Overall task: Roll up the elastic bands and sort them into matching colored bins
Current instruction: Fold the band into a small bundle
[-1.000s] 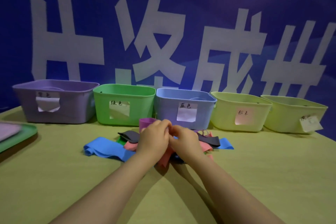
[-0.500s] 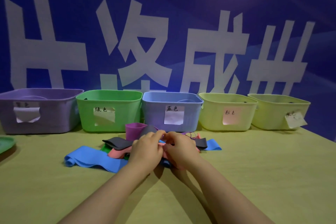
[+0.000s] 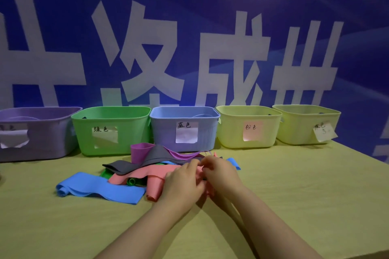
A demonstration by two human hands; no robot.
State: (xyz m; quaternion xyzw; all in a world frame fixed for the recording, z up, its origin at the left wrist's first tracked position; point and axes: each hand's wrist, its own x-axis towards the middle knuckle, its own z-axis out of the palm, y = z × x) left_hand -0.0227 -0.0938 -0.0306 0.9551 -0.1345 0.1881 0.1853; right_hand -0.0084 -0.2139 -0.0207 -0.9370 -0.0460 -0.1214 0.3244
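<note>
We see both hands meeting over the pile, fingers curled and closed on the pink band (image 3: 147, 171). The left hand (image 3: 181, 183) lies on top of it with its fingertips bent over the band's far edge. The right hand (image 3: 221, 174) pinches the same edge just beside it, so the 2 sets of fingertips touch. We cannot tell how far the band is rolled, since the palms cover that part. The rest of the pink band runs out to the left from under the left hand.

The other bands lie loose and overlapping around it on the table (image 3: 315, 195). A grey band (image 3: 126, 165) crosses over the pink one and rises toward the back. A purple band (image 3: 140, 150) stands up in a loop behind the grey one, just in front of the blue bin (image 3: 164, 130). A small piece of green band (image 3: 132, 181) shows under the pink one. A long blue band (image 3: 101, 188) lies flat at the near left of the pile, its left end curled. A second blue band (image 3: 234, 163) pokes out to the right of the right hand.

Along the back of the table 5 bins stand in a row, each with a paper label on its front. From left to right they are the purple bin (image 3: 42, 147), the green bin (image 3: 109, 115), the blue bin, and 2 yellow-green bins (image 3: 231, 132). Behind them hangs a blue banner (image 3: 210, 6) with large white characters.
</note>
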